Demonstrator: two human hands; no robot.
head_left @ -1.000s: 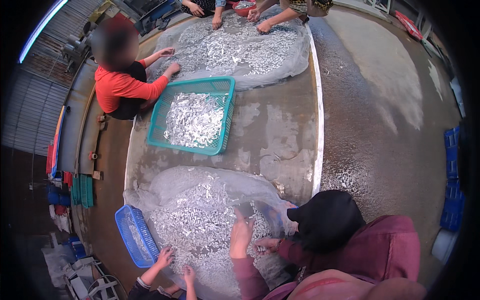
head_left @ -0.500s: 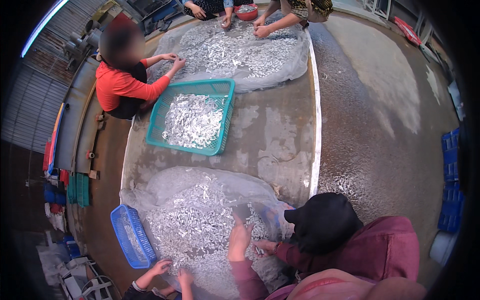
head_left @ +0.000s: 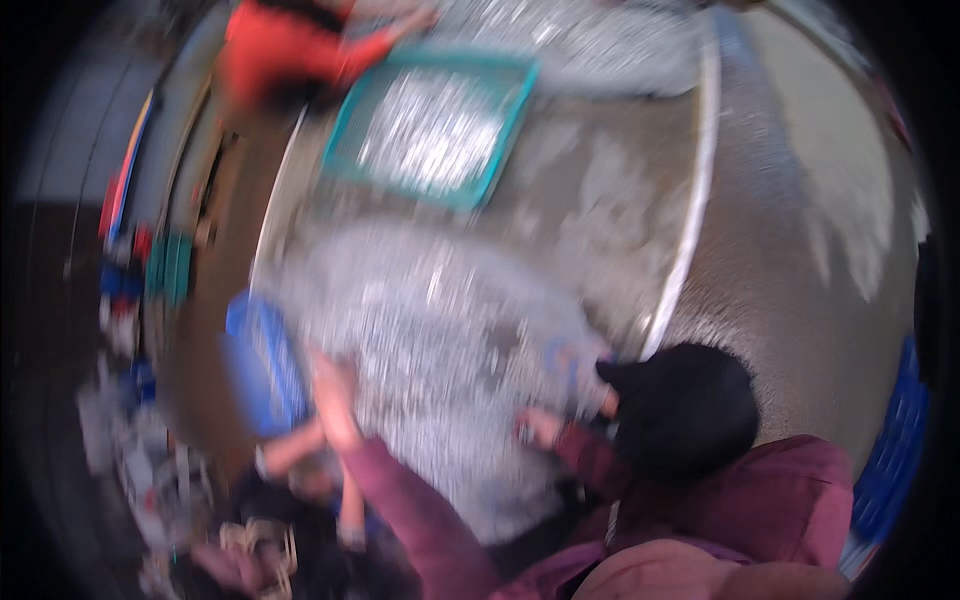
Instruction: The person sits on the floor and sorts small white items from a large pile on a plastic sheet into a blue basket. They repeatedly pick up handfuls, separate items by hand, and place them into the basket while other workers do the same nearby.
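My left hand, in a maroon sleeve, reaches across to the near end of the blue basket. Its fingers are too smeared to show whether they hold anything. Low over the near heap of small silvery-white pieces, my right hand is closed around something small and pale, apparently such pieces. The heap is spread on a sheer whitish sheet. Motion blur hides what kind of pieces these are.
Beside my left forearm, a dark-clothed co-worker's forearms reach in. A black cap is close on my right. Farther off stand a teal basket of white pieces and a co-worker in orange-red. A white strip edges the work area.
My left hand has left the middle of the heap and swung left to the blue basket. My right hand stays over the heap. The whole view has tilted and shifted.
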